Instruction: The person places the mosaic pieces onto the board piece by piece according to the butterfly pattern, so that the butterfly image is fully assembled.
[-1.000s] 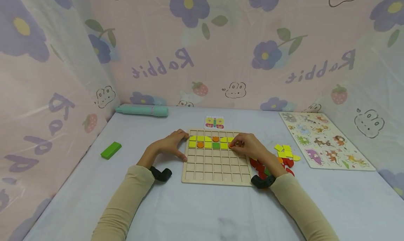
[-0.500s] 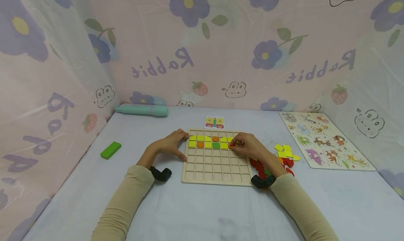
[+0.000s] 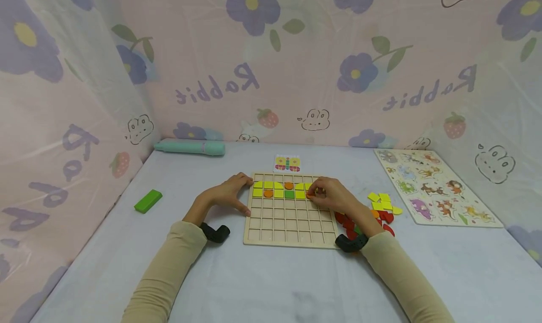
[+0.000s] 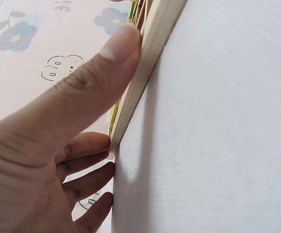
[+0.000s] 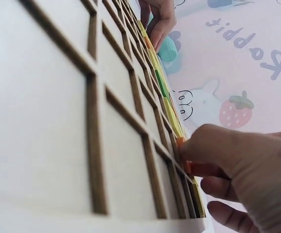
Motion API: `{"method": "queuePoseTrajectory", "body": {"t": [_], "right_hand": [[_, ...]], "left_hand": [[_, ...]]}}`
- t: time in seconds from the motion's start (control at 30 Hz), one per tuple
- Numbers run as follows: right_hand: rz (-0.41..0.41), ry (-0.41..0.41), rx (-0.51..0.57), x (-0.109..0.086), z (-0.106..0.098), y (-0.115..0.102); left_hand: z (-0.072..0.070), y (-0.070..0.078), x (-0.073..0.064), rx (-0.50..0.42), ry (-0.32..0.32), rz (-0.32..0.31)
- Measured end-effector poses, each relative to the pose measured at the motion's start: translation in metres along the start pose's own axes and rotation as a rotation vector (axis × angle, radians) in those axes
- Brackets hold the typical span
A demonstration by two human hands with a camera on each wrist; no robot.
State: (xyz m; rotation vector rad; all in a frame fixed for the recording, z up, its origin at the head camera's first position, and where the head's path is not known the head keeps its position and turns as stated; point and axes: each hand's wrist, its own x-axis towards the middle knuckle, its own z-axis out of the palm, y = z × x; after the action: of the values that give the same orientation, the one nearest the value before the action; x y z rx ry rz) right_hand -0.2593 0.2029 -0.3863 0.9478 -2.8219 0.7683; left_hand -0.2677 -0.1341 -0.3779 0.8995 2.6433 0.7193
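Observation:
A wooden grid board (image 3: 279, 224) lies flat on the table, its second and third rows partly filled with yellow pieces, orange discs and a green square (image 3: 289, 194). My left hand (image 3: 227, 194) rests against the board's left edge, thumb and fingers spread and fairly straight. In the left wrist view the thumb (image 4: 123, 46) touches the wooden side. Over the board's right part, my right hand (image 3: 336, 195) pinches an orange disc (image 3: 308, 195) at a cell of the third row. Its fingers hide the cells beyond, and the disc is partly covered in the right wrist view.
Behind the board lies a small butterfly pattern card (image 3: 287, 163). Loose yellow pieces (image 3: 381, 202) and red pieces (image 3: 386, 216) are piled to the right, partly under my right forearm. An animal puzzle board (image 3: 436, 186), a green block (image 3: 148, 201) and a teal case (image 3: 190, 147) lie farther out.

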Motion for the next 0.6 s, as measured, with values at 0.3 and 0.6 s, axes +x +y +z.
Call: {"method": "queuePoseTrajectory", "body": {"t": [0.3, 0.6], "right_hand": [[0.002, 0.017, -0.005, 0.0001, 0.0018, 0.0000], [-0.001, 0.046, -0.015, 0.0010, 0.0038, 0.0005]], "left_hand": [[0.0010, 0.0002, -0.0002, -0.008, -0.005, -0.007], [0.0004, -0.0007, 0.0000, -0.012, -0.002, 0.003]]}}
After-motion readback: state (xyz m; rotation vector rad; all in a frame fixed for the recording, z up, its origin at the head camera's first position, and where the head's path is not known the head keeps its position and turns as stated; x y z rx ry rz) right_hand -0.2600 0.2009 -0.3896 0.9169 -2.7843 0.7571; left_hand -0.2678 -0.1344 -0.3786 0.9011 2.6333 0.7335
